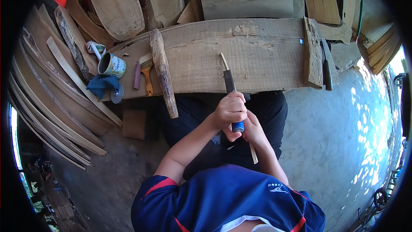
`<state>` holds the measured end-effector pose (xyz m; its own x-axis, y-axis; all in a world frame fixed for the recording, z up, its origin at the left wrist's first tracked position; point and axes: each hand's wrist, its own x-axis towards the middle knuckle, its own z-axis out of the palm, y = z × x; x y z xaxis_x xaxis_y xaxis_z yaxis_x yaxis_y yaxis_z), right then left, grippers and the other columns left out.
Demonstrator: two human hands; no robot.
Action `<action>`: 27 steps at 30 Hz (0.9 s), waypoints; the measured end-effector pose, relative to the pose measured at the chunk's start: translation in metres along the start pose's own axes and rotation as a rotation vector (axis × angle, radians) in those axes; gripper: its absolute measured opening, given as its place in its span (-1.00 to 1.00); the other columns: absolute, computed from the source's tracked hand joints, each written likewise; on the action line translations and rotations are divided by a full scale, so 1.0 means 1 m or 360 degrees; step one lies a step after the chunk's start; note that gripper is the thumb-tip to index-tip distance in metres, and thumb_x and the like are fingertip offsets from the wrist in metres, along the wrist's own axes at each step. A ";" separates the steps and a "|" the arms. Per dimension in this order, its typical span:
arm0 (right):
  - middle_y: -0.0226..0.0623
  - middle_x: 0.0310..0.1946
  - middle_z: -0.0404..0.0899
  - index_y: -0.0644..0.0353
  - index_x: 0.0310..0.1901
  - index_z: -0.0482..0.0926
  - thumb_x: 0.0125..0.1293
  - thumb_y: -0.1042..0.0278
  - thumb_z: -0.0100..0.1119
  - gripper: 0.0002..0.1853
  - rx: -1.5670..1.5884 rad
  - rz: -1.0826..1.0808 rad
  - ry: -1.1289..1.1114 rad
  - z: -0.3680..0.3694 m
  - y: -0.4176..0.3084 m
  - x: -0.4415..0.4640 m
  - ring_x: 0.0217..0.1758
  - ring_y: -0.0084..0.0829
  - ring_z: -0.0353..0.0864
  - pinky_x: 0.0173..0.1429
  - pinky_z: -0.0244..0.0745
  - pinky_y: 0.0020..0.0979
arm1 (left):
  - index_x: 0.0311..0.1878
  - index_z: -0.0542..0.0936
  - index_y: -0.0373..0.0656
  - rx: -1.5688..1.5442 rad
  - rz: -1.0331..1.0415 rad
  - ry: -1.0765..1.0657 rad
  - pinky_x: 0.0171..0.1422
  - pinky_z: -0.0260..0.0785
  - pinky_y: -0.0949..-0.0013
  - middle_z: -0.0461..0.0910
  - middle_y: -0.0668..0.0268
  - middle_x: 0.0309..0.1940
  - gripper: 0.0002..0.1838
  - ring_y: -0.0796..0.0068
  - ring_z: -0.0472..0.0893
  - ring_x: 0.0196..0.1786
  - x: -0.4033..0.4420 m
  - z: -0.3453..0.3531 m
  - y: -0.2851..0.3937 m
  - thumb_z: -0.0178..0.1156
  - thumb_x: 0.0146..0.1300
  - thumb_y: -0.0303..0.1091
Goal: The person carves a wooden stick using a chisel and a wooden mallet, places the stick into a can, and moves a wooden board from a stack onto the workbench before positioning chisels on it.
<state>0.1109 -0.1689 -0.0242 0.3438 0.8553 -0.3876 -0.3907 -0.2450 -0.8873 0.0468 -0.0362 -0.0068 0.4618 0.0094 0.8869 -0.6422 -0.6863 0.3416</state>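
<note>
My left hand (231, 111) is closed around the handle of a knife, whose blue handle end (238, 127) sticks out below the fist. The dark blade (229, 80) points away from me, toward the plank (266, 60). A thin pale wooden stick (253, 152) runs along the knife; its far tip shows beyond the blade and its near end below my hands. Just right of and partly behind the left hand, my right hand (255, 129) is closed around the stick. Its fingers are partly hidden.
On the plank lie a rough wooden stick (161, 68), a brush (146, 75), a purple tube-like piece (137, 75), a tin can (112, 65), blue cloth (101, 85) and a dark-handled knife (327, 71). Curved boards (56, 90) lean at left; more boards (246, 1) stand behind.
</note>
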 end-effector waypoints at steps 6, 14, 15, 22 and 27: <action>-0.53 -0.72 0.24 0.12 -0.35 0.34 0.51 0.13 -0.27 -0.68 -0.0144 0.0053 0.0019 0.002 -0.007 -0.001 -0.79 -0.68 0.19 -0.76 0.10 -0.60 | -0.55 0.43 -0.18 -0.0064 0.0019 -0.0027 -0.27 0.40 0.27 0.41 0.31 -0.64 -0.44 0.35 0.46 -0.57 0.006 -0.004 -0.002 0.04 0.10 0.23; -0.54 -0.72 0.24 0.12 -0.34 0.34 0.50 0.12 -0.27 -0.68 -0.0076 0.0011 -0.0003 0.005 -0.003 -0.002 -0.79 -0.68 0.19 -0.76 0.10 -0.59 | -0.60 0.41 -0.16 -0.0142 0.0084 0.0008 -0.30 0.37 0.29 0.34 0.35 -0.68 -0.50 0.36 0.42 -0.60 0.013 -0.001 0.010 0.07 0.05 0.16; -0.54 -0.72 0.24 0.12 -0.34 0.34 0.50 0.12 -0.27 -0.68 -0.0075 0.0015 0.0000 0.005 -0.005 -0.003 -0.79 -0.68 0.19 -0.76 0.10 -0.59 | -0.60 0.41 -0.16 -0.0146 0.0081 0.0009 -0.30 0.37 0.29 0.34 0.35 -0.68 -0.50 0.36 0.42 -0.60 0.012 -0.003 0.008 0.07 0.05 0.16; -0.53 -0.73 0.22 0.11 -0.35 0.32 0.50 0.04 -0.25 -0.64 -0.0171 0.0153 -0.0056 0.007 -0.012 -0.013 -0.79 -0.66 0.17 -0.74 0.10 -0.57 | -0.60 0.42 -0.17 -0.0020 0.0017 0.0099 -0.31 0.38 0.27 0.40 0.32 -0.66 -0.43 0.33 0.45 -0.58 0.007 -0.013 -0.019 0.05 0.06 0.25; -0.53 -0.77 0.20 0.08 -0.34 0.32 0.51 0.09 -0.25 -0.69 -0.0151 0.0189 -0.0039 0.006 -0.014 -0.015 -0.83 -0.66 0.14 -0.77 0.05 -0.61 | -0.59 0.43 -0.19 -0.0006 -0.0004 0.0199 -0.39 0.33 0.29 0.33 0.34 -0.71 -0.39 0.30 0.41 -0.63 0.009 -0.020 -0.037 0.01 0.11 0.26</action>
<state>0.1059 -0.1749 -0.0042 0.2786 0.8284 -0.4859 -0.3443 -0.3862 -0.8558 0.0622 0.0035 -0.0055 0.3834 0.1019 0.9180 -0.6435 -0.6834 0.3446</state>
